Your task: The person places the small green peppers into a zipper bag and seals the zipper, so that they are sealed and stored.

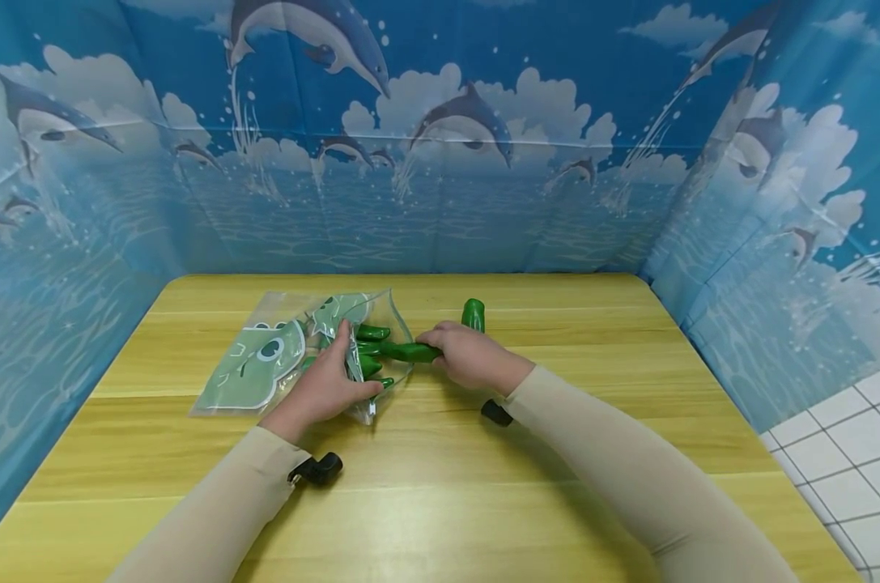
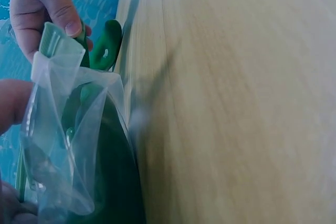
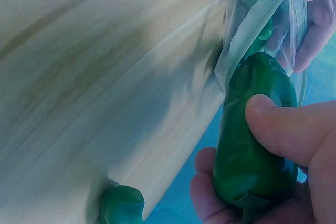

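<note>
My right hand grips a long, shiny green pepper by its stem end, thumb along its side. The pepper's other end is at the mouth of a clear zip bag with a pale green cartoon print. Several green peppers show inside the bag, near the opening. On the near left side of the mouth, my left hand holds the bag's edge, thumb and fingers apart. In the left wrist view, folded clear plastic covers much of the bag's contents.
One more green pepper lies on the wooden table just beyond my right hand. Black wrist mounts stick out below both sleeves. A blue dolphin-print curtain stands along the table's back and sides.
</note>
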Tool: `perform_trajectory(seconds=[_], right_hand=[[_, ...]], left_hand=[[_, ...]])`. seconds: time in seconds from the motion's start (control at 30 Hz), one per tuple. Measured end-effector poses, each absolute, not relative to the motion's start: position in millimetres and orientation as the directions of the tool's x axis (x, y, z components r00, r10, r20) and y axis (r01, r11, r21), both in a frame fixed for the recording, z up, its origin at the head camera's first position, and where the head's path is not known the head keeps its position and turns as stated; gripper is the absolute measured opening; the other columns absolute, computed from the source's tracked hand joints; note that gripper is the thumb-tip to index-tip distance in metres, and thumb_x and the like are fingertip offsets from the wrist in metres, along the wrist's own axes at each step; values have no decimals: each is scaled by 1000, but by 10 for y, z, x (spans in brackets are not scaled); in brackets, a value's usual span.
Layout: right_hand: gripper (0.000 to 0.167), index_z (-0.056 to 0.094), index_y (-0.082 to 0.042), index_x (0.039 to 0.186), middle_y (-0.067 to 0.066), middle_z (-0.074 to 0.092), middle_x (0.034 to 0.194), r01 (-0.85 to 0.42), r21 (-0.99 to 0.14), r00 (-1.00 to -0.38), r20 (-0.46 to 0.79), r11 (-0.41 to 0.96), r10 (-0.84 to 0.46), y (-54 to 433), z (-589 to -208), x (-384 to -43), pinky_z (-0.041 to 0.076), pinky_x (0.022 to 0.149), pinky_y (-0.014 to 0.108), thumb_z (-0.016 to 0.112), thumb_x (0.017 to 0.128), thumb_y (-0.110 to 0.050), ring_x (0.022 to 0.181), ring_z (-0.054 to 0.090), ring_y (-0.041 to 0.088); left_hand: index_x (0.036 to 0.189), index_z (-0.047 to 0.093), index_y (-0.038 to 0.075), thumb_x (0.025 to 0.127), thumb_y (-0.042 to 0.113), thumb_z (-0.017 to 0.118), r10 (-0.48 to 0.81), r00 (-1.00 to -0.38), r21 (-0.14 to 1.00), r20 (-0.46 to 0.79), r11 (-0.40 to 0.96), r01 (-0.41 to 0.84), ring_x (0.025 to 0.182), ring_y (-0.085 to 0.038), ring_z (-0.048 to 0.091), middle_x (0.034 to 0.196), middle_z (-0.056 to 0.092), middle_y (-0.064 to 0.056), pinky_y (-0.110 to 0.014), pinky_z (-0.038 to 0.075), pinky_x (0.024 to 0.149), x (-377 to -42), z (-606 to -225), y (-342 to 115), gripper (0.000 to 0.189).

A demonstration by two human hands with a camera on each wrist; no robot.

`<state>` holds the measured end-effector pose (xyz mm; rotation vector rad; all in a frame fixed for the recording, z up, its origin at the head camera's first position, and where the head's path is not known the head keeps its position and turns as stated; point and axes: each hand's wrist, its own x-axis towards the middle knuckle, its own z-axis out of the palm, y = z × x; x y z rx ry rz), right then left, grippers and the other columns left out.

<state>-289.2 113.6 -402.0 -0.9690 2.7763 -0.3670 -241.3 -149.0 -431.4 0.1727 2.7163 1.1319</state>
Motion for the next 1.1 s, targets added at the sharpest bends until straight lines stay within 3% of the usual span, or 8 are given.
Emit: perform_trajectory(seconds=[0.8,1.1], right_hand=[[47,57,-14,153,10,61,131,-568,-277,-782,-113,775,-613,982,-4043,-2874,57,93,35,64,106,-14,107,65,18],[48,57,-16,153,8,62,135,-574,-252,-782,-117,779,-613,950,-4093,-2896,57,99,36,64,106,-16,116,66,20]], left_hand=[[169,-13,17,88,48,82,171,-973,695,-157,719,14,159,-47,24,177,11,-17,-66,36,121,-2442,-4293,-1491,129],[169,-12,16,87,47,82,170,-974,697,-152,717,17,159,-46,25,177,10,-16,-65,37,121,-2441,-4294,-1481,129]])
